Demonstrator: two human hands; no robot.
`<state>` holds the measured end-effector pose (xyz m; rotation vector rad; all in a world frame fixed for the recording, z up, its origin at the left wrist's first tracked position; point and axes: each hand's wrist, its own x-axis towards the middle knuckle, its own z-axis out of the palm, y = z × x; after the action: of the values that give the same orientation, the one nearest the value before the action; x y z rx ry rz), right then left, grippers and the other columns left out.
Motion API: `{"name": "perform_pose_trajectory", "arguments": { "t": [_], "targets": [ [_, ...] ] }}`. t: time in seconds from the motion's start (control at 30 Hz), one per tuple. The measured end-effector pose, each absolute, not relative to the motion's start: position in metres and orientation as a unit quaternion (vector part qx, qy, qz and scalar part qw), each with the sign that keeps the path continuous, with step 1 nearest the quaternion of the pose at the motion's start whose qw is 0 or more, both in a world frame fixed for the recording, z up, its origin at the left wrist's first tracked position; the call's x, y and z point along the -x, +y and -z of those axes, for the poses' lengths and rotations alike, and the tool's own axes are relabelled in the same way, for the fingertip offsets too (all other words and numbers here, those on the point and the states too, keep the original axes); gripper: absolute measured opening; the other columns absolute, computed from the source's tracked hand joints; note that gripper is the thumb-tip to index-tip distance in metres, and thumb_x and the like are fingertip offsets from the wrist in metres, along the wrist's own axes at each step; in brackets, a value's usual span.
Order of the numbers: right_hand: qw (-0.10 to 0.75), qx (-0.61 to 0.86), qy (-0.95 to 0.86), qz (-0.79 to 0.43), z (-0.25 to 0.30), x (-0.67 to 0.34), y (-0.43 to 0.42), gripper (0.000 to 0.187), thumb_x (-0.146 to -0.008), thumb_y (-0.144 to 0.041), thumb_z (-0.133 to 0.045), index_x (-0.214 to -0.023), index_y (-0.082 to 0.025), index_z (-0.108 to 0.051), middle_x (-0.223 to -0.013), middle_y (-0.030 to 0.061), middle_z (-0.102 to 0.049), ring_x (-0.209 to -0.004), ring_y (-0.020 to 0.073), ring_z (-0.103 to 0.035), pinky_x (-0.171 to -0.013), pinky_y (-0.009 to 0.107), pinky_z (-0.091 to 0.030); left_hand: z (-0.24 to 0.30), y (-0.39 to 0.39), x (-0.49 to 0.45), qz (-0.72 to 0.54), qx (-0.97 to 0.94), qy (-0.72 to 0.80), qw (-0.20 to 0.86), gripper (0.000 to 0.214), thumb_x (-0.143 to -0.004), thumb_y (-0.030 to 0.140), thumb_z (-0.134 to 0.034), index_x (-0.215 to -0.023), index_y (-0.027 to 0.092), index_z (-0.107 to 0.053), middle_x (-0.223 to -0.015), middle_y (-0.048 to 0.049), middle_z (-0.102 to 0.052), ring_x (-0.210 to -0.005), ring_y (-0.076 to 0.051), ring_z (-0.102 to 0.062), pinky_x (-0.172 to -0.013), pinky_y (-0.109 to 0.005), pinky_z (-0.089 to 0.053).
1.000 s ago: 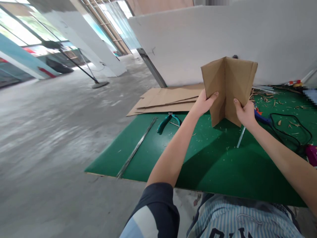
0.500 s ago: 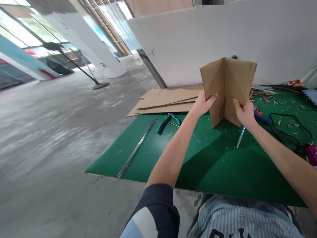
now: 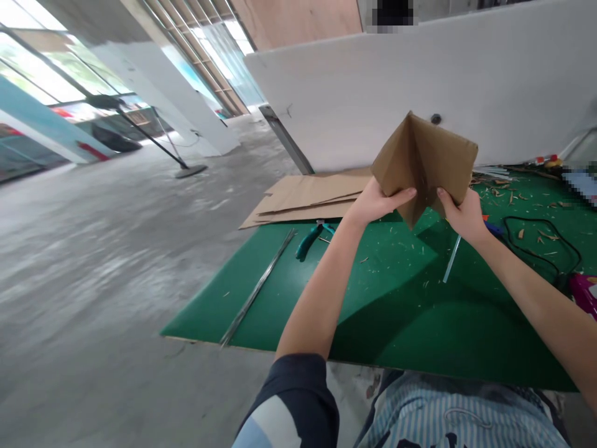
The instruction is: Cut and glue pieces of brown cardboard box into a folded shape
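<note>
A folded piece of brown cardboard (image 3: 445, 152) is held up over the green table, creased down its middle. My left hand (image 3: 383, 202) grips its left panel with the thumb on the inner face. On the right panel, my right hand (image 3: 461, 211) is closed the same way, thumb inside. The fingers behind both panels are hidden. Below my right hand a clear glue stick (image 3: 451, 258) sticks out, apparently from a blue tool (image 3: 494, 228) mostly covered by that hand. Teal-handled pliers (image 3: 308, 241) lie left of my left forearm.
Flat cardboard sheets (image 3: 312, 196) lie at the table's far left. A bundle of thin wires (image 3: 256, 289) rests near the left edge of the green table (image 3: 373, 336). A black cable (image 3: 543, 219) and scraps are at right, before a white wall panel (image 3: 349, 99).
Both hands have tilted the cardboard, so its top faces me more and its fold has narrowed. My view has shifted slightly.
</note>
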<state>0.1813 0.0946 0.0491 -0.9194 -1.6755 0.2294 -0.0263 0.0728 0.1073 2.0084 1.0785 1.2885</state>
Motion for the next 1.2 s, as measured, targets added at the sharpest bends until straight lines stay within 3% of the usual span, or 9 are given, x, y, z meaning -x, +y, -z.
{"name": "perform_pose_trajectory", "arguments": {
  "t": [0.17, 0.33, 0.5, 0.67, 0.9, 1.2],
  "targets": [
    [0.576, 0.308, -0.757, 0.002, -0.055, -0.184, 0.090, 0.035, -0.093, -0.030, -0.040, -0.122, -0.026, -0.060, -0.117, 0.0083, -0.064, -0.107, 0.0239, -0.061, -0.093, 0.043, -0.051, -0.142, 0.051, 0.039, -0.518, -0.763, 0.319, 0.216, 0.056, -0.072, 0.049, -0.071, -0.121, 0.028, -0.055, -0.129, -0.0052, -0.055, -0.130, -0.032, -0.045, -0.104, -0.046, -0.043],
    [0.558, 0.310, -0.767, 0.069, -0.057, -0.188, 0.089, 0.047, -0.093, -0.024, -0.037, -0.139, -0.032, -0.046, -0.129, 0.0067, -0.057, -0.122, 0.0255, -0.052, -0.103, 0.048, -0.044, -0.146, 0.053, 0.050, -0.511, -0.759, 0.327, 0.238, 0.064, -0.071, 0.050, -0.071, -0.129, 0.033, -0.051, -0.124, -0.0035, -0.057, -0.128, -0.035, -0.047, -0.099, -0.052, -0.046],
    [0.554, 0.290, -0.773, 0.106, -0.059, -0.190, 0.089, 0.053, -0.093, -0.022, -0.039, -0.144, -0.037, -0.037, -0.130, 0.0058, -0.055, -0.121, 0.0249, -0.051, -0.101, 0.046, -0.045, -0.144, 0.055, 0.054, -0.482, -0.773, 0.332, 0.245, 0.060, -0.072, 0.050, -0.071, -0.126, 0.031, -0.054, -0.114, -0.0051, -0.061, -0.120, -0.031, -0.054, -0.094, -0.046, -0.052],
    [0.540, 0.304, -0.775, 0.124, -0.060, -0.192, 0.090, 0.053, -0.093, -0.022, -0.042, -0.143, -0.039, -0.040, -0.128, 0.0055, -0.056, -0.119, 0.0260, -0.051, -0.099, 0.045, -0.046, -0.160, 0.043, 0.056, -0.471, -0.774, 0.339, 0.252, 0.064, -0.071, 0.043, -0.073, -0.129, 0.027, -0.052, -0.110, -0.0073, -0.063, -0.114, -0.031, -0.058, -0.088, -0.045, -0.055],
    [0.512, 0.319, -0.785, 0.138, -0.058, -0.183, 0.082, 0.057, -0.091, -0.015, -0.040, -0.141, -0.042, -0.040, -0.124, 0.0046, -0.058, -0.115, 0.0245, -0.053, -0.099, 0.044, -0.046, -0.161, 0.039, 0.051, -0.474, -0.745, 0.363, 0.298, 0.039, -0.078, 0.024, -0.064, -0.117, 0.023, -0.060, -0.098, -0.0055, -0.064, -0.115, -0.029, -0.057, -0.093, -0.050, -0.052],
    [0.485, 0.327, -0.793, 0.168, -0.056, -0.182, 0.080, 0.077, -0.085, -0.002, -0.034, -0.149, -0.044, -0.022, -0.129, 0.0057, -0.053, -0.118, 0.0264, -0.050, -0.098, 0.051, -0.047, -0.161, 0.046, 0.055, -0.426, -0.816, 0.352, 0.169, 0.028, -0.082, 0.027, -0.060, -0.108, 0.018, -0.063, -0.094, -0.0056, -0.066, -0.105, -0.026, -0.062, -0.088, -0.042, -0.055]
  ]
}}
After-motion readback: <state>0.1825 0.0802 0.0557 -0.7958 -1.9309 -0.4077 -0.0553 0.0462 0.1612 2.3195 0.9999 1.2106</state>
